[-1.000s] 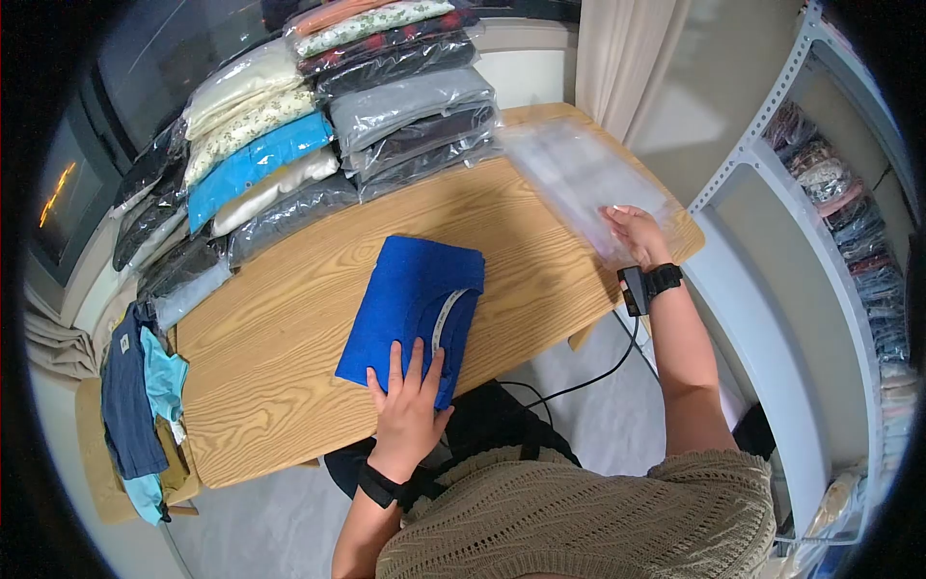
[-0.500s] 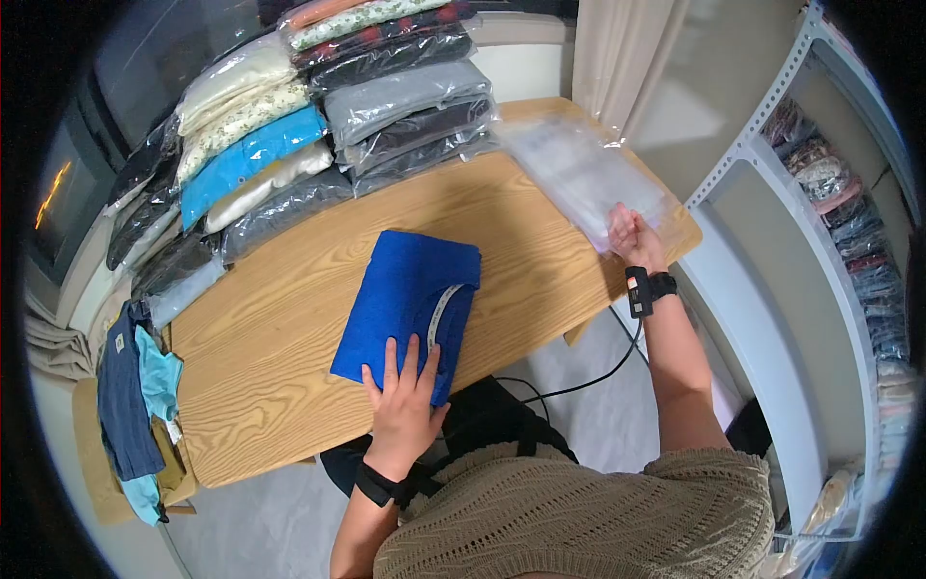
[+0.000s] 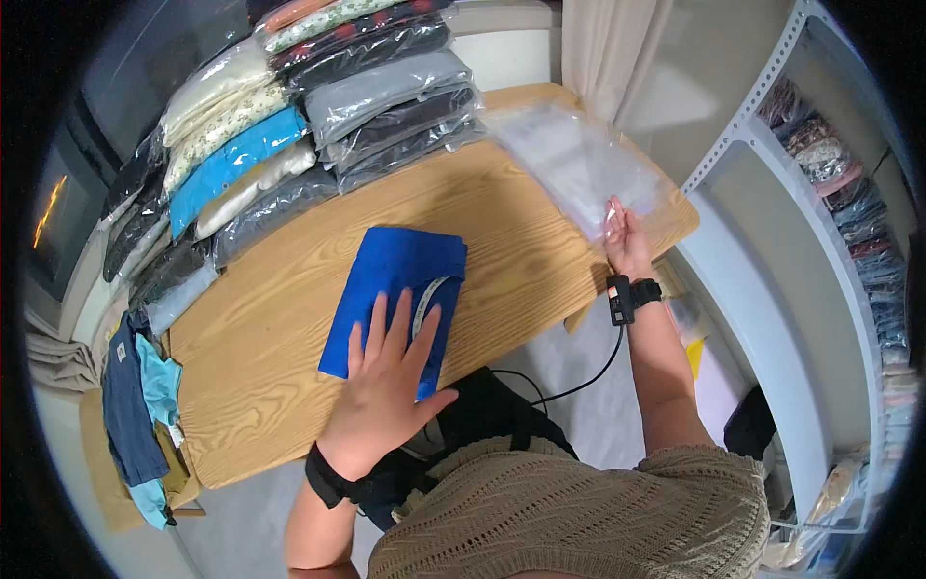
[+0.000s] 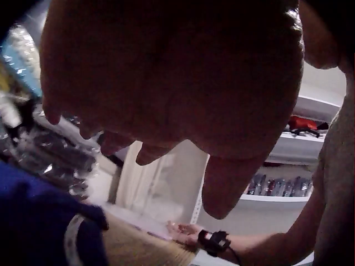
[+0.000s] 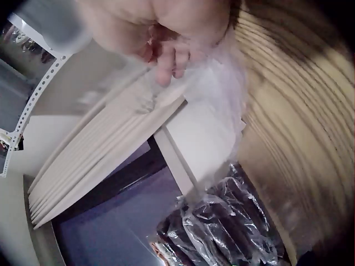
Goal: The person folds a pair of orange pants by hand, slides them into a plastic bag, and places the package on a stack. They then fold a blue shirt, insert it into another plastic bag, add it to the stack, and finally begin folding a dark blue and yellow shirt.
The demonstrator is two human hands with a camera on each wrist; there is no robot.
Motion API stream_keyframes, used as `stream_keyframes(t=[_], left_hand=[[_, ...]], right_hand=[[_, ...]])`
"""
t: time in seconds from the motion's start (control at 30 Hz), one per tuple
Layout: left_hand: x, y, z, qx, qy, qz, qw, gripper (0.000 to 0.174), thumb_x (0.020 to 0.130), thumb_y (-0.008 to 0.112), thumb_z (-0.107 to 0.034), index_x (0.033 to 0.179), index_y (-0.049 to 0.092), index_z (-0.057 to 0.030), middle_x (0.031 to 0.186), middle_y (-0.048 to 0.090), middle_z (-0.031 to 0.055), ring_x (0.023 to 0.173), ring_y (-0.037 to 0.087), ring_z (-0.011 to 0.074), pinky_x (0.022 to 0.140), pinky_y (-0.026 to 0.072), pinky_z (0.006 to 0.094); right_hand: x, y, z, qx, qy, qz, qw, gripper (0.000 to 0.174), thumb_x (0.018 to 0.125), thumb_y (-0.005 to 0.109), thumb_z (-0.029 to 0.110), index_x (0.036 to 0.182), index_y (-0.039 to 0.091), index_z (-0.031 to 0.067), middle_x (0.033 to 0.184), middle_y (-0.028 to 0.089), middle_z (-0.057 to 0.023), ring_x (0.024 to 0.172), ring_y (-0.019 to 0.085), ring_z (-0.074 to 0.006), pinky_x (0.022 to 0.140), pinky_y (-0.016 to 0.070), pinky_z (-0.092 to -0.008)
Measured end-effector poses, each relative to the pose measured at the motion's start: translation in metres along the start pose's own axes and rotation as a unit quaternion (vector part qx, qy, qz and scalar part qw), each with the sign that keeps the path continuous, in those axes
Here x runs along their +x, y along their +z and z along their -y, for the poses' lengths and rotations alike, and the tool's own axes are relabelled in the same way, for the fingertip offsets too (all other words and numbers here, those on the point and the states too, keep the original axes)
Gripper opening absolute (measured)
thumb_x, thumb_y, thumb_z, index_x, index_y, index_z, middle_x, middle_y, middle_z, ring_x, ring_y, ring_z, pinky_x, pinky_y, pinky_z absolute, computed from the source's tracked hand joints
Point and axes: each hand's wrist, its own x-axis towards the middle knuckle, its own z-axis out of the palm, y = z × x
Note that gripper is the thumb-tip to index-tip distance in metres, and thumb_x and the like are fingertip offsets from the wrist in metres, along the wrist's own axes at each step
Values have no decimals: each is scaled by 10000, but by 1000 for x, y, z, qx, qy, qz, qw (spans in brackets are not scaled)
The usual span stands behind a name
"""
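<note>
A folded blue garment (image 3: 395,280) with a white neck label lies on the wooden table (image 3: 521,232), also seen as the blue garment (image 4: 39,221) in the left wrist view. My left hand (image 3: 386,367) hovers over its near end with the fingers spread and straight, holding nothing; the left wrist view shows this left hand (image 4: 166,83) from below, lifted clear of the cloth. At the table's right corner my right hand (image 3: 620,234) pinches the near edge of a clear plastic bag (image 3: 579,164). In the right wrist view the fingers (image 5: 166,55) curl on the clear film (image 5: 213,105).
Tall stacks of bagged folded clothes (image 3: 318,106) fill the table's far side. Loose blue garments (image 3: 135,405) hang off its left end. A white metal shelf (image 3: 743,125) with more packed clothes stands on the right. A black cable (image 3: 579,381) hangs from the right wrist.
My left hand has lifted off the blue garment's near edge and now hovers higher over it. My right hand has closed on the plastic bag's edge and drawn slightly nearer.
</note>
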Motion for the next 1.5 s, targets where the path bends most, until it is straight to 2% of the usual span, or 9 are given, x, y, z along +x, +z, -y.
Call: stream_keyframes(t=[0.13, 0.3, 0.57, 0.83, 0.93, 1.07, 1.2, 1.43, 1.5], left_hand=[[61, -26, -31, 13, 111, -25, 993, 729, 765, 644, -318, 1347, 307, -37, 1390, 273, 245, 1308, 226, 399, 1048, 202, 492], [158, 38, -43, 16, 267, 12, 964, 722, 768, 610, -381, 1309, 336, 11, 1361, 320, 240, 1287, 275, 394, 1057, 227, 470], [249, 147, -61, -8, 229, 115, 967, 784, 769, 576, -497, 1350, 308, -43, 1396, 281, 219, 1304, 254, 375, 1058, 212, 492], [248, 137, -67, 19, 181, 194, 964, 778, 785, 553, -507, 1386, 270, -103, 1466, 168, 174, 1356, 153, 337, 1045, 181, 564], [245, 133, -68, 37, 166, 219, 961, 791, 786, 555, -498, 1398, 239, -110, 1474, 145, 165, 1361, 138, 332, 1049, 163, 570], [244, 143, -66, 13, 171, 201, 964, 801, 786, 555, -485, 1410, 207, -124, 1484, 121, 148, 1365, 120, 331, 1048, 136, 592], [245, 147, -63, -3, 174, 191, 966, 804, 783, 562, -466, 1416, 192, -135, 1486, 110, 146, 1367, 110, 334, 1044, 116, 609], [236, 138, -74, -35, 143, 167, 975, 768, 819, 553, -405, 1412, 181, -88, 1472, 105, 196, 1358, 120, 358, 1065, 136, 552], [231, 138, -90, -236, 216, -69, 945, 736, 837, 543, -376, 1411, 187, -84, 1429, 193, 255, 1329, 205, 376, 1056, 188, 520]], right_hand=[[-3, 2, -2, -4, -11, 5, 1000, 104, 939, 392, 74, 951, 472, 8, 1158, 561, -161, 970, 564, -172, 777, 483, -258], [-5, 3, -6, 41, -25, 21, 999, 75, 930, 406, 44, 957, 460, -1, 1163, 536, -173, 1048, 540, -191, 825, 476, -264], [-11, 6, -5, 25, -42, 26, 998, 201, 941, 444, 158, 1080, 428, 13, 1297, 458, -166, 1180, 454, -227, 956, 386, -313], [-18, -1, 2, 154, -98, 47, 982, 110, 937, 456, 148, 1003, 468, 62, 1317, 439, -125, 1235, 401, -225, 1005, 354, -358], [-39, 13, 31, 107, -162, -4, 981, 109, 939, 453, 166, 997, 470, 75, 1342, 419, -101, 1256, 378, -229, 1023, 343, -372], [-55, 14, 77, -17, -277, 54, 959, 115, 912, 507, 160, 1002, 512, 90, 1369, 402, -75, 1282, 343, -251, 1051, 302, -415], [-72, 16, 131, -22, -386, -2, 922, 90, 909, 515, 171, 964, 510, 100, 1384, 386, -62, 1297, 325, -242, 1055, 292, -397], [-109, 56, 134, -166, -403, 61, 898, 34, 893, 516, 98, 865, 524, 80, 1459, 243, -107, 1336, 253, -273, 1075, 238, -417], [-127, 88, 108, -267, -398, 101, 872, 59, 853, 545, 79, 796, 536, 77, 1469, 199, -148, 1348, 218, -319, 1084, 194, -430]])
